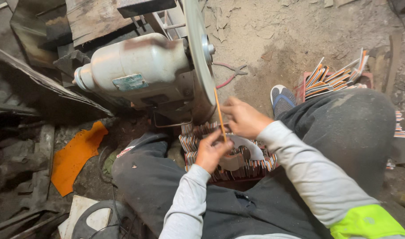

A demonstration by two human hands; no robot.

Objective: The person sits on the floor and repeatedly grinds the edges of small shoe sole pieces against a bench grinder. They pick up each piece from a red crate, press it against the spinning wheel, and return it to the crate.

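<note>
**Inspector:** Grey metal first: the large flat grinding disc (pixel 198 53) on the pale, drum-shaped motor housing (pixel 136 66) is my landmark. A thin orange strip (pixel 219 114), long and narrow, stands nearly upright with its top end touching or just short of the disc's lower rim; I cannot tell which.

**Site lead:** And the hands?

**Inspector:** The right hand (pixel 243 118), just below and right of the disc, has its fingers pressed together on the strip's middle. The left hand (pixel 212 151), lower again, pinches the strip's bottom end. Both sit near the disc rim, bare.

**Site lead:** Your concern?

**Inspector:** Three, as judgement. The strip looks slender, so if the disc is turning it could catch, flex or snap, and the right hand's fingers would be carried toward the rim. I see no guard over the disc's near face. Whether it is spinning, I cannot tell.

**Site lead:** Anything under the work?

**Inspector:** Directly below the disc, between the person's knees, a dark crate packed with striped orange-and-white strips on edge (pixel 229 159), with a curved white piece (pixel 249 146) lying across it. A dropped strip would fall among these, and a reach for it passes under the disc. Loose grey sleeves close to the disc could also be caught.

**Site lead:** The surroundings?

**Inspector:** Red-handled pliers (pixel 231 73) on the dusty floor (pixel 291 40) right of the disc, a second stack of striped strips (pixel 335 77) farther right beside a blue-and-white sandal (pixel 282 99), an orange sheet offcut (pixel 76 155) well left. Cramped footing; a shifted leg could tip the crate.
</note>
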